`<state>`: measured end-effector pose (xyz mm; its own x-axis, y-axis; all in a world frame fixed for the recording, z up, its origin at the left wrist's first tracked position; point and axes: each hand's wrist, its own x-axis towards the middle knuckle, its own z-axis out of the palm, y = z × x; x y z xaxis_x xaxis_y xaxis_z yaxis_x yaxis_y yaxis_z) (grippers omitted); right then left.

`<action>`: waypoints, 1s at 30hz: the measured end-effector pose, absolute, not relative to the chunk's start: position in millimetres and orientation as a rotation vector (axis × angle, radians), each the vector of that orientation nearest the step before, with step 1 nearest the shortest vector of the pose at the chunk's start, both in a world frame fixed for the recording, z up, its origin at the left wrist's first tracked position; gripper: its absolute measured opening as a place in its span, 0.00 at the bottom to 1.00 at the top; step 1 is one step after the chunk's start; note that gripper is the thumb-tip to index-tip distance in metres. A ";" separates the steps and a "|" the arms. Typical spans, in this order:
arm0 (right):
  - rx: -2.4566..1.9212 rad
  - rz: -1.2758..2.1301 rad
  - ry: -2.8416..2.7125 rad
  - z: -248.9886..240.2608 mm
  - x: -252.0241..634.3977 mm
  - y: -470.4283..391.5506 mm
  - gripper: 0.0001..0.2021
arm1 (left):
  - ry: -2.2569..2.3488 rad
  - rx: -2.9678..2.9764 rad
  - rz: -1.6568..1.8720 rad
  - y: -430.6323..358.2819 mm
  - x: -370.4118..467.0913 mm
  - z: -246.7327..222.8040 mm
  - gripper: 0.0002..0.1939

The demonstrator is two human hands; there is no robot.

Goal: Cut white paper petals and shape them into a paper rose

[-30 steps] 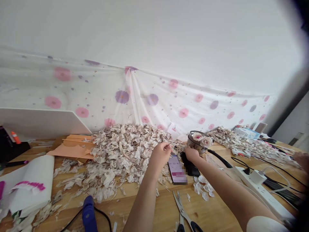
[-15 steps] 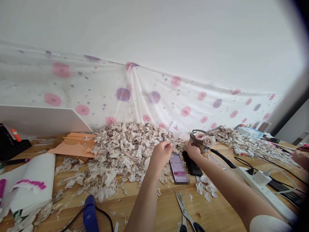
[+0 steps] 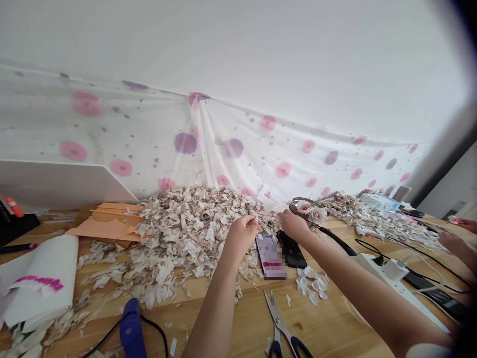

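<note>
My left hand (image 3: 244, 234) hovers over the right edge of a big heap of pale, dry petal-like scraps (image 3: 186, 223). Its thumb and fingertips are pinched together, and whatever lies between them is too small to name. Just left of a metal pan (image 3: 311, 204) with a black handle is my right hand (image 3: 292, 224), fingers curled, its grip hidden from me. Two cream-pink artificial flowers (image 3: 316, 214) sit in the pan. Below the hands lie a phone (image 3: 266, 248) with a lit timer screen and a dark phone-like object (image 3: 292, 251).
Scissors (image 3: 279, 323) lie partly open in front, near loose white petals (image 3: 313, 285). A blue corded tool (image 3: 131, 328) stands at the front left. Orange sheets (image 3: 108, 223) and a white roll (image 3: 55, 278) are leftward. At right are a power strip (image 3: 395, 283) and another person's hands (image 3: 452, 243).
The view has shifted slightly, moving the scene left. My right hand has risen a little from beside the dark object, along the pan's left side. My left hand stays pinched.
</note>
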<state>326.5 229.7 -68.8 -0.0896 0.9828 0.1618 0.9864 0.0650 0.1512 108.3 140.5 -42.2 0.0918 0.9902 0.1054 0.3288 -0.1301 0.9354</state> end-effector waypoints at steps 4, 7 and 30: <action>-1.881 -0.435 -2.139 2.1 335.2 230.7 0.19 | 1.359 1.585 1.063 142.7 108.1 -44.7 0.14; -1.858 -0.518 -2.003 43.7 352.7 251.5 0.22 | 1.365 1.590 1.079 143.8 108.8 -46.4 0.14; -2.356 -0.303 -2.115 -5.9 385.7 339.1 0.15 | 1.395 1.649 1.051 147.7 115.6 -52.5 0.16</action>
<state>385.7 339.1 -5.9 0.0979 0.9885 0.1154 0.9811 -0.1153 0.1555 115.6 147.7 -52.5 0.0808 0.9881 0.1311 0.3983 -0.1526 0.9045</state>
